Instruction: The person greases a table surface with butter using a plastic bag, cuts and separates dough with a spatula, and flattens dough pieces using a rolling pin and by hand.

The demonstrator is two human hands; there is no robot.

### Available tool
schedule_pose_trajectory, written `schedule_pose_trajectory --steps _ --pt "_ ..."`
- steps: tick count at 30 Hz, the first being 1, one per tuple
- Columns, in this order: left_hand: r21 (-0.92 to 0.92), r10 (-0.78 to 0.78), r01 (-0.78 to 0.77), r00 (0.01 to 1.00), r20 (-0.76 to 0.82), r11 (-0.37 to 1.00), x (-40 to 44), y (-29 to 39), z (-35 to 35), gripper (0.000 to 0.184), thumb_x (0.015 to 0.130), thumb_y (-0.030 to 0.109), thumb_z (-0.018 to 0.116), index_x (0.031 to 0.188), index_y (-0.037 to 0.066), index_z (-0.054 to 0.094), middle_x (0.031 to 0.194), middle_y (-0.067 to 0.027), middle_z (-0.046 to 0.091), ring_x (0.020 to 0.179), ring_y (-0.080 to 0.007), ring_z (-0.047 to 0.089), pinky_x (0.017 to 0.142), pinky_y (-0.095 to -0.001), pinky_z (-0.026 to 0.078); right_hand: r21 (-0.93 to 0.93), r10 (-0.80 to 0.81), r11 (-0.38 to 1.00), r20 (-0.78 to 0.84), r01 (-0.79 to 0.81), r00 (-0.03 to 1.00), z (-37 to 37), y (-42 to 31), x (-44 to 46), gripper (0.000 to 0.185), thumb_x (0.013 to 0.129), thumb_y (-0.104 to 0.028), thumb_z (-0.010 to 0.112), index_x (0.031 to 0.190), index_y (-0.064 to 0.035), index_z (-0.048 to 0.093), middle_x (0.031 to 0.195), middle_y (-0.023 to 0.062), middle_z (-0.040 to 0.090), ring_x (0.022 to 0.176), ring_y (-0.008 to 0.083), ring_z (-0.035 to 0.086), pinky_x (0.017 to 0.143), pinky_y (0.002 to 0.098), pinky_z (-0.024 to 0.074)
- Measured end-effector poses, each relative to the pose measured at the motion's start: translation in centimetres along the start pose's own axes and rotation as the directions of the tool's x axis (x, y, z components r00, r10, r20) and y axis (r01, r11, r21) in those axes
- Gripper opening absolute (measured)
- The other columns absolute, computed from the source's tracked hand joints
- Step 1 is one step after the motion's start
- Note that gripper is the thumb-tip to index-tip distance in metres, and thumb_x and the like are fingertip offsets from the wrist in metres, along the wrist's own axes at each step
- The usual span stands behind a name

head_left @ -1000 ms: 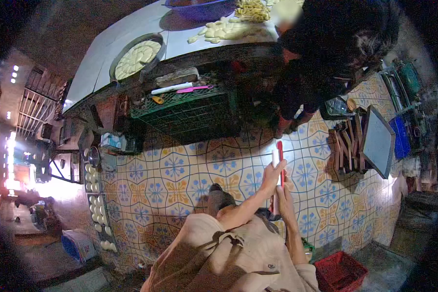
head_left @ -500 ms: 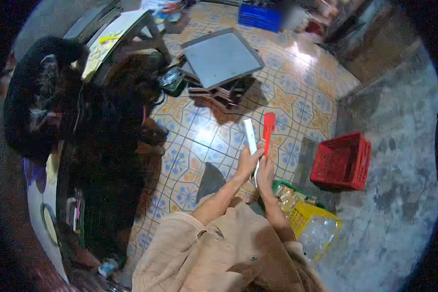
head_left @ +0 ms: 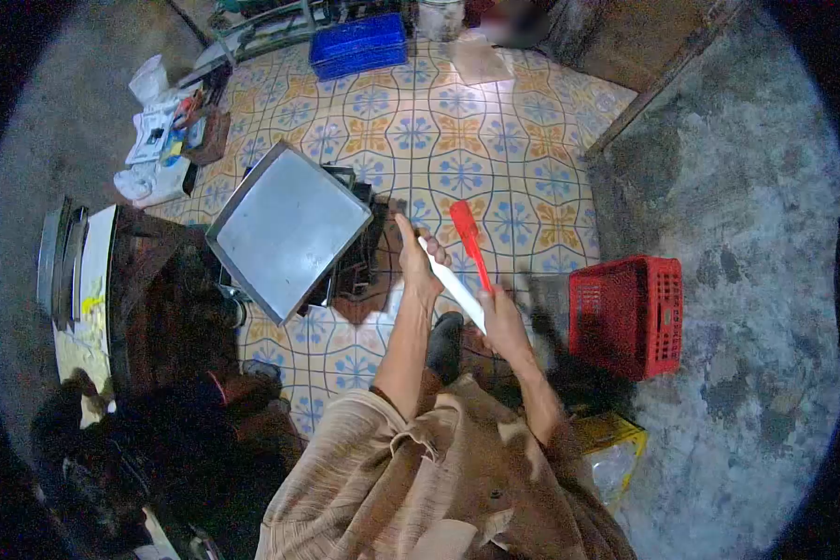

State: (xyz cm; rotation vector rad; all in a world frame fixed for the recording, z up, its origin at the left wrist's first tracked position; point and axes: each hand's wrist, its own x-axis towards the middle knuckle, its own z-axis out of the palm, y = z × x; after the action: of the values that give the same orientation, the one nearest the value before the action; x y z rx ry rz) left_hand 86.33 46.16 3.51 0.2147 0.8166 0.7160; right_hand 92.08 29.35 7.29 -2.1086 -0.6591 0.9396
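A red spatula (head_left: 466, 224) points up and away from my right hand (head_left: 504, 322), whose fingers are wrapped round its handle. The same hand also grips the lower end of a white stick-like tool (head_left: 457, 295). My left hand (head_left: 421, 261) is at the upper end of the white tool, palm against it, with its fingers apart and pointing forward. Below the hands one dark shoe (head_left: 445, 342) shows on the patterned tile floor.
A square metal tray (head_left: 291, 233) lies on a stack left of my hands. A red crate (head_left: 625, 317) stands right, a yellow crate (head_left: 616, 434) below it. A blue crate (head_left: 358, 47) is ahead. Another person in dark clothes (head_left: 187, 439) is at lower left, beside a table.
The view has turned right, away from the dough table. My left hand has opened and moved to the white tool's upper end. The spatula and white tool now tilt up and left.
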Motion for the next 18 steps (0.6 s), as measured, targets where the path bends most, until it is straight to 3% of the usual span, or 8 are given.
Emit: schedule_pose_trajectory --steps 4,7,8,9,12,15,17,18 --pt "0.007 0.084 -0.085 0.993 0.084 0.996 4.8 1.7 9.3 0.052 0.09 0.069 0.052 0.081 0.018 0.049 0.057 0.0065 0.036 0.047 -0.0079 0.036 0.045 -0.0249 0.031 0.182 0.039 0.982 0.039 -0.046 0.998 -4.0 -2.6 8.3 0.039 0.104 -0.036 0.041 0.114 -0.0004 0.054 0.061 0.0125 0.058 0.044 0.025 0.058 0.043 0.0408 0.0459" --pt "0.469 0.284 -0.317 0.948 0.141 0.825 8.4 -0.5 13.1 0.023 0.092 0.025 0.066 0.088 0.011 0.049 0.065 0.0031 0.047 0.051 -0.0101 0.045 0.047 -0.0264 0.039 0.179 0.069 0.982 -0.029 -0.063 0.997 -5.5 -6.1 14.8 0.041 0.103 -0.036 0.043 0.114 0.0004 0.057 0.064 0.013 0.06 0.044 0.0242 0.058 0.043 0.0411 0.046" --pt "0.625 0.447 -0.417 0.886 0.12 0.66 11.5 -3.0 12.4 0.028 0.089 0.028 0.069 0.093 0.003 0.058 0.065 -0.0039 0.057 0.055 -0.0114 0.052 0.05 -0.0286 0.041 0.087 -0.002 0.996 -0.068 0.008 0.998 -5.8 -6.3 17.5 0.041 0.103 -0.036 0.043 0.115 0.0002 0.057 0.065 0.0131 0.06 0.043 0.0236 0.058 0.043 0.041 0.0459" --pt "0.575 0.28 -0.259 0.958 0.054 0.776 10.3 -1.2 15.3 0.031 0.088 0.031 0.07 0.086 0.002 0.061 0.065 -0.0032 0.057 0.06 -0.0101 0.053 0.054 -0.0303 0.042 0.045 -0.127 0.99 -0.097 0.131 0.987 -5.6 -6.2 20.9 0.041 0.103 -0.036 0.043 0.115 -0.0002 0.058 0.067 0.0142 0.062 0.046 0.0248 0.059 0.045 0.0417 0.0469" --pt "0.495 0.44 -0.393 0.898 0.024 0.775 18.4 -1.5 16.3 0.028 0.089 0.028 0.07 0.087 0.006 0.055 0.062 0.0004 0.052 0.049 -0.0091 0.048 0.045 -0.0269 0.04 0.022 -0.301 0.952 -0.115 0.305 0.947 -4.8 -3.7 30.2 0.041 0.103 -0.036 0.041 0.113 -0.0016 0.061 0.084 0.0198 0.067 0.075 0.034 0.067 0.07 0.0472 0.0504" --pt "0.286 0.37 -0.319 0.917 -0.146 0.904 24.6 2.4 19.4 0.035 0.091 0.039 0.068 0.084 0.008 0.054 0.06 0.0008 0.049 0.046 -0.0095 0.046 0.042 -0.0266 0.038 0.136 0.107 0.981 0.211 -0.137 0.972 -5.5 -9.4 37.8 0.037 0.103 -0.033 0.04 0.113 -0.0015 0.057 0.073 0.0118 0.059 0.051 0.0246 0.061 0.045 0.0366 0.0487" --pt "0.205 0.305 -0.261 0.925 -0.225 0.943 30.7 5.3 20.6 0.041 0.091 0.048 0.066 0.08 0.011 0.052 0.058 0.0014 0.048 0.044 -0.0099 0.044 0.04 -0.0258 0.036 0.094 -0.051 0.995 0.225 0.03 0.973 -5.3 -11.6 43.5 0.04 0.103 -0.036 0.039 0.109 -0.0033 0.062 0.086 0.0227 0.066 0.08 0.0401 0.065 0.073 0.0495 0.0484" --pt "0.21 0.343 -0.297 0.908 -0.24 0.932 32.9 7.6 21.4 0.04 0.091 0.048 0.067 0.081 0.01 0.054 0.059 0.0012 0.049 0.043 -0.0101 0.044 0.041 -0.0257 0.036 -0.04 -0.225 0.97 0.222 0.24 0.949 -5.4 -13.6 46.4 0.041 0.103 -0.037 0.039 0.107 -0.0024 0.061 0.085 0.022 0.066 0.08 0.0385 0.066 0.072 0.0491 0.0492"
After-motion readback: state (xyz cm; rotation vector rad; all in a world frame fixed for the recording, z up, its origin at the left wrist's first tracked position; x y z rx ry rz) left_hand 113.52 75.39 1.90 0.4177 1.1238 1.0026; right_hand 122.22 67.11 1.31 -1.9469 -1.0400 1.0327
